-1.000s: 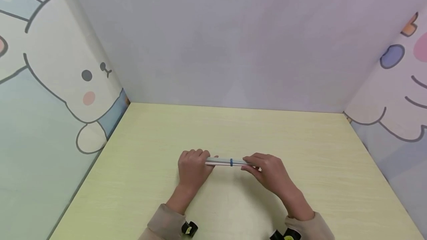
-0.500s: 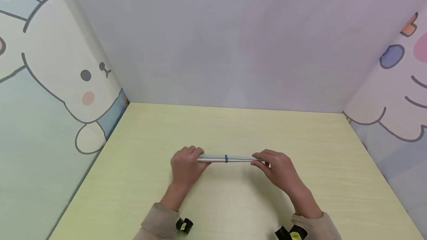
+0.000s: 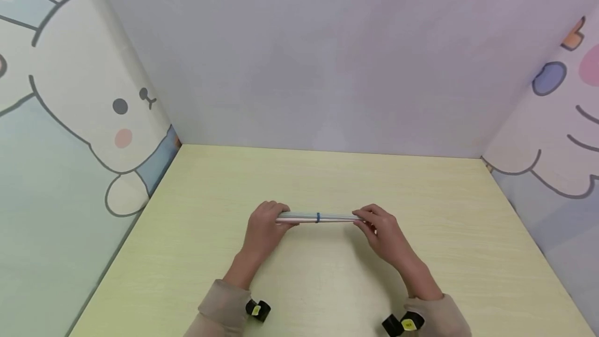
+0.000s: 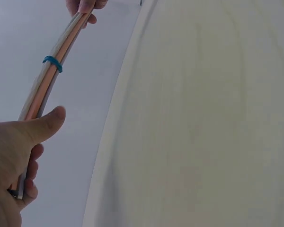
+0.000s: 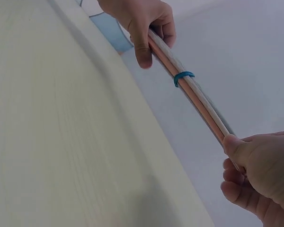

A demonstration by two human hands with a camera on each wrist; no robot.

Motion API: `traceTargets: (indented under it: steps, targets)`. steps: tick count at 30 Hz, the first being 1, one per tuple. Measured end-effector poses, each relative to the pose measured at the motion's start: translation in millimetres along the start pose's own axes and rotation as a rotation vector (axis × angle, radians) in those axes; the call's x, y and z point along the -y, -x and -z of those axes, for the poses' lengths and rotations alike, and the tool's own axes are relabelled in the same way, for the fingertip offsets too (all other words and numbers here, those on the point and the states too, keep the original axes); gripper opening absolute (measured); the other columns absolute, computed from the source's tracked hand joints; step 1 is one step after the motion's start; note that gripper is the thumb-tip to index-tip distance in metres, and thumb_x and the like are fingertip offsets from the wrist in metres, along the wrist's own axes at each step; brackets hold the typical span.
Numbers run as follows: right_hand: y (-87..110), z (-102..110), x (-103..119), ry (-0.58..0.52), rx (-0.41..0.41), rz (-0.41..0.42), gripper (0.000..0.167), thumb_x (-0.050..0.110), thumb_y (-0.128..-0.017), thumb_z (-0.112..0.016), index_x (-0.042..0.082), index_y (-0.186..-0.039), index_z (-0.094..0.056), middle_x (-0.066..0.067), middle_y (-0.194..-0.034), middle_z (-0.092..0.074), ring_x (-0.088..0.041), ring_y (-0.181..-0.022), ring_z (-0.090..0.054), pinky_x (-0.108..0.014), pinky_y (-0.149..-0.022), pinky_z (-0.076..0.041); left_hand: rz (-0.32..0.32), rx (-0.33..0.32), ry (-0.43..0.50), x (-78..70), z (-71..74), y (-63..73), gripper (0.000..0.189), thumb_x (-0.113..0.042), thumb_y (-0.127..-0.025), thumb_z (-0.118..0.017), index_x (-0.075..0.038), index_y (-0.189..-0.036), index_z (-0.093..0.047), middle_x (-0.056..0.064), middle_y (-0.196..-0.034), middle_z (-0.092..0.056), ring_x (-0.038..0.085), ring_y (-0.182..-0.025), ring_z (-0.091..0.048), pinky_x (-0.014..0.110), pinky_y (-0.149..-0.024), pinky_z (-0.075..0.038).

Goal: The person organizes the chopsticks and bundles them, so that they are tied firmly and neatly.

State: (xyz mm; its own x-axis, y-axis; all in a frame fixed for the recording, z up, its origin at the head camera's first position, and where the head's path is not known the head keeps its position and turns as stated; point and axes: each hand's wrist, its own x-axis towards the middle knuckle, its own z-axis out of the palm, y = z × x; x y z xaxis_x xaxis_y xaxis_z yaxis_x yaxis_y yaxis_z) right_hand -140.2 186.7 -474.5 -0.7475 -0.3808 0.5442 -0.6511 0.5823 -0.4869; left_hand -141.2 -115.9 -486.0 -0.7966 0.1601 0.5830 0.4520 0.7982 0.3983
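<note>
A bundle of slim, tapering chopsticks (image 3: 334,218), pale blue-grey, white and pink, is held level above the table. Around its middle goes a blue band (image 3: 318,218), also plain in the left wrist view. My left hand (image 3: 265,227) grips the thicker end, fingers curled round it; the thumb lies along the sticks in the left wrist view. At the thinner right end, my right hand (image 3: 383,233) pinches the tips between thumb and fingers. In the right wrist view both hands and the chopsticks (image 5: 199,97) show clearly. The ends inside each hand are mostly hidden.
Below the hands spreads a pale yellow wood-grain table (image 3: 327,181). A plain grey wall (image 3: 318,56) rises along its back edge. Cartoon-printed panels (image 3: 79,129) flank it on both sides. Each wrist carries a small black camera mount (image 3: 258,310).
My right hand has shifted outward along the chopsticks, so more of them shows between the hands. Both hands and the bundle have moved slightly up in the head view; the band sits slightly further left.
</note>
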Motion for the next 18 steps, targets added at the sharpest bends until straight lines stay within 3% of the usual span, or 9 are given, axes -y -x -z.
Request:
traceTargets:
  steps: [8,13,18]
  targets:
    - [7.5,-16,-22,-0.015,0.028,-0.108,0.021,-0.006,-0.083,-0.077,-0.001,-0.103,-0.074,-0.004,-0.092,-0.066,-0.01,-0.073,-0.062,-0.023,-0.062,-0.054,0.128,0.304,0.158,14.4,-6.8,-2.4,0.037,-0.025,-0.075,-0.089,-0.014,-0.106,-0.071,-0.003,-0.096,-0.068,0.015,-0.088,-0.06,0.037,-0.084,-0.05]
    - [10.7,-26,-31,0.014,0.033,-0.177,0.021,-0.008,-0.083,-0.076,-0.001,-0.103,-0.074,-0.008,-0.094,-0.064,-0.017,-0.077,-0.066,-0.027,-0.065,-0.056,0.156,0.37,0.216,19.9,-14.2,-3.2,0.032,-0.024,-0.081,-0.085,-0.017,-0.108,-0.07,-0.007,-0.098,-0.058,0.012,-0.088,-0.055,0.035,-0.083,-0.049]
    - [7.3,-26,-26,0.132,0.078,-0.245,0.021,0.0,-0.083,-0.079,0.005,-0.103,-0.076,-0.005,-0.095,-0.066,-0.021,-0.084,-0.065,-0.037,-0.071,-0.054,0.221,0.408,0.245,22.6,-18.9,-4.8,0.027,-0.02,-0.085,-0.082,-0.018,-0.109,-0.07,-0.008,-0.099,-0.052,0.01,-0.088,-0.053,0.032,-0.081,-0.048]
